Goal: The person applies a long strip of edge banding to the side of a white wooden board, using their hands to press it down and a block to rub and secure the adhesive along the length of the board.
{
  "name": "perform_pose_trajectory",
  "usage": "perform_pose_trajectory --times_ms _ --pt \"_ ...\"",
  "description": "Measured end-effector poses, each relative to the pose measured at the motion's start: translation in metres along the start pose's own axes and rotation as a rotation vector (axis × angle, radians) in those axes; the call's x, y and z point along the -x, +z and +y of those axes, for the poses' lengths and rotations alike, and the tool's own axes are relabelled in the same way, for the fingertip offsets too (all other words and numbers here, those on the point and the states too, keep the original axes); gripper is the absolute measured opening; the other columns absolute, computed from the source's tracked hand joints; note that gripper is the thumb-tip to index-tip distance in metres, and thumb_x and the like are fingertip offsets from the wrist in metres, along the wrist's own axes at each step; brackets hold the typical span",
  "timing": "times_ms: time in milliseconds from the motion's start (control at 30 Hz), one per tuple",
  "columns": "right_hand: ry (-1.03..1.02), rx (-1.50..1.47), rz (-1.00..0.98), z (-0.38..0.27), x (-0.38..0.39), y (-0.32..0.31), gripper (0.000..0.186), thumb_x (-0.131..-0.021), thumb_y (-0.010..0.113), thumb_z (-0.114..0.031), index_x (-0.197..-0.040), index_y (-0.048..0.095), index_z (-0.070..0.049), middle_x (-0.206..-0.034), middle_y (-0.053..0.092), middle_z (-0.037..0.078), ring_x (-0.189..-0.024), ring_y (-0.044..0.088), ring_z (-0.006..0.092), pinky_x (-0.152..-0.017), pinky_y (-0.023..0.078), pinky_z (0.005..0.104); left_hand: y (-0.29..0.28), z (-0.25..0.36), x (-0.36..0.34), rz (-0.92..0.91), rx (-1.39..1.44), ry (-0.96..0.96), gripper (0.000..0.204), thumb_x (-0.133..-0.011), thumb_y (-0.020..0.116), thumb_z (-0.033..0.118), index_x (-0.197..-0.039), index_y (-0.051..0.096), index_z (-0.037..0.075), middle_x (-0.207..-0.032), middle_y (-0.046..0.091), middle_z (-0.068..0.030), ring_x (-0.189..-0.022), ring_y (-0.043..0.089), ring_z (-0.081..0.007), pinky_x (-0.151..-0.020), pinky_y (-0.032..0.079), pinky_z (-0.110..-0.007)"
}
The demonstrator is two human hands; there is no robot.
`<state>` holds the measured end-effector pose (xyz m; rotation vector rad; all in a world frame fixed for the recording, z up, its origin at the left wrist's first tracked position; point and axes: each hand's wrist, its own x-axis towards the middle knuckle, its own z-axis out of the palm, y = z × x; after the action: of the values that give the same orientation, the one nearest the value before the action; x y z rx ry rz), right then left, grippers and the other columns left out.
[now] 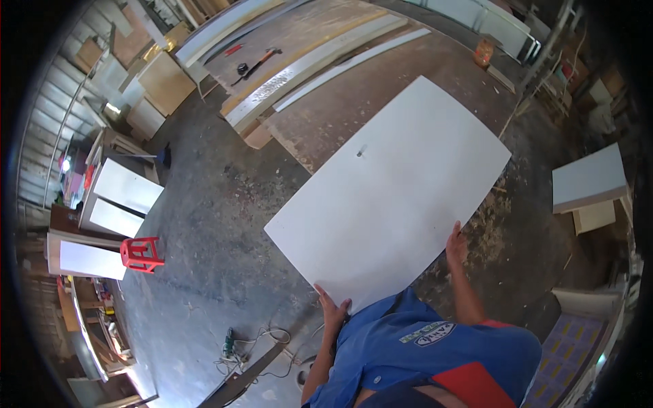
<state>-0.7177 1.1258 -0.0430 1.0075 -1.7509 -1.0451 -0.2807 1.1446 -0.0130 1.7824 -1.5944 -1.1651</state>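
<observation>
A large white panel stretches out from my waist, its far part over the brown worktable. My left hand grips its near left corner, thumb on the upper face and fingers along the edge. At the right edge my right hand has hold of the panel, with part of the fingers hidden at or under it. A small dark mark or fitting shows on the white face towards the far left; I cannot make out which.
Long boards, a hammer and a tape measure lie on the table. A red stool stands left. On the floor are a green corded power tool and its cable. A white-topped box is at right.
</observation>
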Motion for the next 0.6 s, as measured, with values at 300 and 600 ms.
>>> perform_pose_trajectory --times_ms 300,600 --pt "0.247 -1.707 -0.907 0.052 -0.046 -0.022 0.059 -0.096 0.047 -0.052 -0.078 0.063 0.002 -0.069 0.064 0.016 -0.065 0.063 0.0282 -0.069 0.049 0.0441 0.012 -0.018 -0.036 0.06 0.166 0.15 0.115 -0.075 0.073 0.015 -0.149 -0.013 -0.001 -0.143 0.023 -0.0349 -0.127 0.035 -0.0451 -0.11 0.027 -0.048" --pt "0.007 -1.902 1.363 0.399 -0.041 -0.301 0.018 -0.095 0.051 -0.013 -0.102 0.061 0.0 -0.088 0.063 0.006 -0.08 0.058 0.015 -0.073 0.046 0.0277 0.01 0.05 -0.081 -0.107 0.2 0.466 0.089 -0.084 0.071 0.023 -0.149 0.017 -0.006 -0.144 0.041 -0.0244 -0.139 0.031 -0.0342 -0.115 0.023 -0.042"
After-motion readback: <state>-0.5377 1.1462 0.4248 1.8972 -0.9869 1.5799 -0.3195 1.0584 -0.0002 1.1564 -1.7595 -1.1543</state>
